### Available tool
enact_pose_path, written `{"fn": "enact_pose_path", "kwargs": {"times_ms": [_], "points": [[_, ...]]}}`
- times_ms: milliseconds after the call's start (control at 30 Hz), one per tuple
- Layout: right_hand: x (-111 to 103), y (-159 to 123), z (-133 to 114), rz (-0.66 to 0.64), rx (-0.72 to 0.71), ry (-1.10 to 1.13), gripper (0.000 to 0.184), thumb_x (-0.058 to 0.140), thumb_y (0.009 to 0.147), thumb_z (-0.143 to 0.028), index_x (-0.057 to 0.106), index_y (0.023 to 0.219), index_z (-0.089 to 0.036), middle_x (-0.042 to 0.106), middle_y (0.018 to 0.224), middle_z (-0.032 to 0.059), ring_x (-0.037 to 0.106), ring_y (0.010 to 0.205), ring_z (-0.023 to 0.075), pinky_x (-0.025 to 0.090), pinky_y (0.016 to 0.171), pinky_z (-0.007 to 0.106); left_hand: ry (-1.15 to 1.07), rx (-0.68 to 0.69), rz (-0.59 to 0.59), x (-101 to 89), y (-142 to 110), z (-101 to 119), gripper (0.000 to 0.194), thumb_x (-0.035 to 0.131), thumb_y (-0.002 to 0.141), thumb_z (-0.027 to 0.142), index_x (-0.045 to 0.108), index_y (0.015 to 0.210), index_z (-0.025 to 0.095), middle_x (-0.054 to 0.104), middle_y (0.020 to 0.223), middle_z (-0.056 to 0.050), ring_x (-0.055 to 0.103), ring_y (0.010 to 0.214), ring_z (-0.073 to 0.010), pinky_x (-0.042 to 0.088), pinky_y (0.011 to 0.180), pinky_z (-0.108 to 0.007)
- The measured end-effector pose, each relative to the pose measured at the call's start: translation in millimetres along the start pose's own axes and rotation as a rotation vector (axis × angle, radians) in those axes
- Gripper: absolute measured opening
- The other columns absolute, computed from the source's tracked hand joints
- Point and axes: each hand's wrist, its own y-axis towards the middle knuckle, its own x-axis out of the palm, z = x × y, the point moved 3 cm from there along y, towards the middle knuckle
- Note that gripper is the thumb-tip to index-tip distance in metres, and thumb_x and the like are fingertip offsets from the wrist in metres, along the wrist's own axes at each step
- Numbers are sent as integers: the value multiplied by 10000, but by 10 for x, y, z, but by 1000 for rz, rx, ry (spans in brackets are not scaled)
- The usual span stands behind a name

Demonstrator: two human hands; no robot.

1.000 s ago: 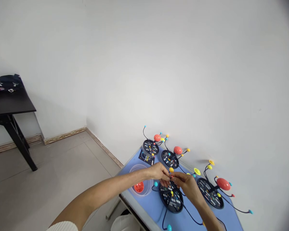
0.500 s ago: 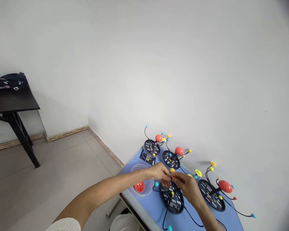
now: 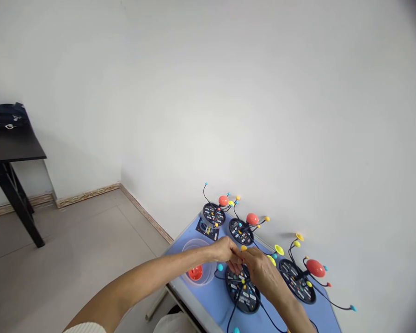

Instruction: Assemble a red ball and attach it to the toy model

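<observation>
My left hand (image 3: 228,253) and my right hand (image 3: 259,267) meet fingertip to fingertip over the far side of a solar system model (image 3: 243,304). Both are closed in a pinch at one of its thin arms; the small part between the fingers is hidden now. That model has a round black printed base, curved black arms and coloured planet balls. A yellow-orange ball (image 3: 243,248) shows just beyond my fingertips, and a light blue ball (image 3: 220,267) stands out to the left. Under my left wrist is a clear plastic bowl (image 3: 193,244) holding a red cup-shaped piece (image 3: 195,273).
More models with red centre balls stand along the wall: one at far left (image 3: 214,214), one in the middle (image 3: 241,231), one at right (image 3: 297,280). A dark printed card (image 3: 208,229) lies on the blue table (image 3: 208,298). A black table (image 3: 14,145) holds a dark bag (image 3: 5,115).
The view has shifted slightly, moving the scene left. A small red ball showed between my fingertips before; my closed fingers cover that spot now. Both hands stay together over the same model.
</observation>
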Motion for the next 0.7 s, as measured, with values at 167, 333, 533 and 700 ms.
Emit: {"fn": "enact_pose_path", "kwargs": {"times_ms": [167, 333, 533, 700], "points": [[-41, -25, 10, -50, 3, -82, 333, 384, 926, -114, 662, 758, -192, 637, 689, 49, 597, 622, 172, 415, 549, 255, -53, 16, -39, -1, -9, 36, 131, 836, 616, 228, 728, 631, 155, 677, 559, 7, 634, 540, -173, 512, 682, -377], [-40, -30, -4, -96, 7, -130, 314, 406, 912, -58, 646, 753, -184, 636, 716, 44, 606, 650, 161, 428, 579, 238, -59, -17, -64, -7, 70, -9, 196, 863, 547, 245, 706, 585, 134, 666, 539, -15, 615, 513, -177, 520, 721, -418], [-12, 15, -37, -152, 24, -204, 298, 434, 855, 5, 637, 738, -179, 652, 755, 55, 617, 731, 185, 416, 612, 246, -39, -13, -58, -18, 138, -94, 200, 819, 656, 244, 669, 608, 120, 641, 566, -4, 622, 558, -177, 529, 756, -420], [-1, 28, -6, -181, 60, -243, 321, 400, 852, 13, 639, 746, -172, 667, 733, 52, 633, 721, 176, 406, 617, 239, 14, -61, -67, -26, 216, -187, 217, 659, 894, 305, 663, 987, 109, 689, 930, -53, 668, 790, -171, 566, 750, -362]]}}
